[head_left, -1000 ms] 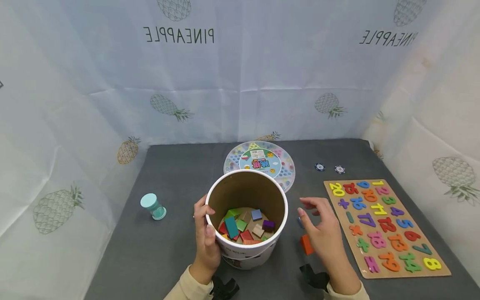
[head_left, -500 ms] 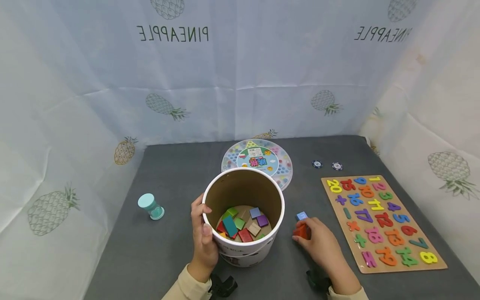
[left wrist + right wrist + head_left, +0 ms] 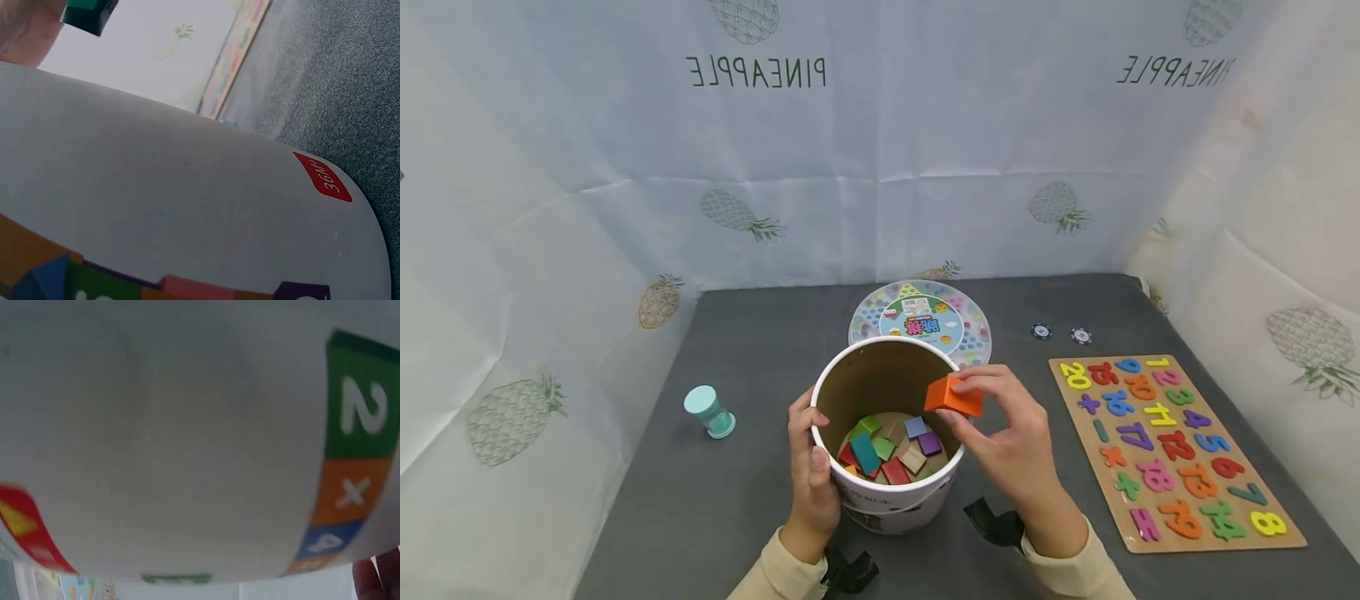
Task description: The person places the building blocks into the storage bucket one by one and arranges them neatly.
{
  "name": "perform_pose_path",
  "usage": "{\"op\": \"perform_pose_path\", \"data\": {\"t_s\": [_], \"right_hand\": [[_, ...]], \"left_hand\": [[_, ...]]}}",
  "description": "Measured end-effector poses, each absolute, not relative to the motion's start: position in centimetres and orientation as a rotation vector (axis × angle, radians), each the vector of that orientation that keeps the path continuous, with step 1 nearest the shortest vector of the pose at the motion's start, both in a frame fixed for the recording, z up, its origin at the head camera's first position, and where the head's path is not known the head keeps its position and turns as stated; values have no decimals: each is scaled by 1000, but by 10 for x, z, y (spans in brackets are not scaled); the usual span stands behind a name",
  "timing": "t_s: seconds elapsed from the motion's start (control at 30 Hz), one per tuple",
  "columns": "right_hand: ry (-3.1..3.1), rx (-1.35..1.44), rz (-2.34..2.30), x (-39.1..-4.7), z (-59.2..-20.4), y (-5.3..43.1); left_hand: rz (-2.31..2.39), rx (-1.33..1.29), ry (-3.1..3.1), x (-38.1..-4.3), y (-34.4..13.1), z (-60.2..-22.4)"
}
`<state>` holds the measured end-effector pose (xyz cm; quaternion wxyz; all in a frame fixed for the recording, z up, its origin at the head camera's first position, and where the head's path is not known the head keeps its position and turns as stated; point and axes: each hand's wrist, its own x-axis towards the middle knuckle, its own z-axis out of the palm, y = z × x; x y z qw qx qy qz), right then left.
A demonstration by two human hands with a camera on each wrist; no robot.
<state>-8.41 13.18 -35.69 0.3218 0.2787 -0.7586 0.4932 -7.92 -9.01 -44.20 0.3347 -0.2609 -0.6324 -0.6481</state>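
A white bucket stands on the table, with several coloured wooden blocks at its bottom. My left hand grips its left rim, fingertips over the edge and thumb on the near side. Above the right rim, my right hand pinches an orange block between thumb and fingers. In the left wrist view the printed bucket wall fills most of the picture. The bucket wall also fills the right wrist view, with fingertips at the lower right corner.
A round game box lies behind the bucket. On the right is a number puzzle board, with two poker chips beyond it. A turquoise sand timer lies to the left. Patterned curtains border the table.
My right hand has picked up the orange block from the table and carried it up and left to the bucket's rim. My left hand keeps its grip on the bucket.
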Motion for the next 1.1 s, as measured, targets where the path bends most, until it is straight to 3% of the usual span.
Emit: {"op": "perform_pose_path", "data": {"t_s": [0.2,0.47,0.73,0.9,1.1], "right_hand": [[-2011,749,1336,-80,-356,135],[-2748,57,953,-108,-435,192],[-3166,36,757,-114,-491,208],[-3013,72,909,-114,-473,197],[-2503,234,1201,-114,-397,169]], "left_hand": [[-1687,-676,-1661,-78,-88,-443],[-1686,-663,-1660,-78,-90,-441],[-1672,-650,-1683,-79,-95,-441],[-1640,-633,-1711,-75,-100,-440],[-1634,-627,-1720,-77,-104,-434]]}}
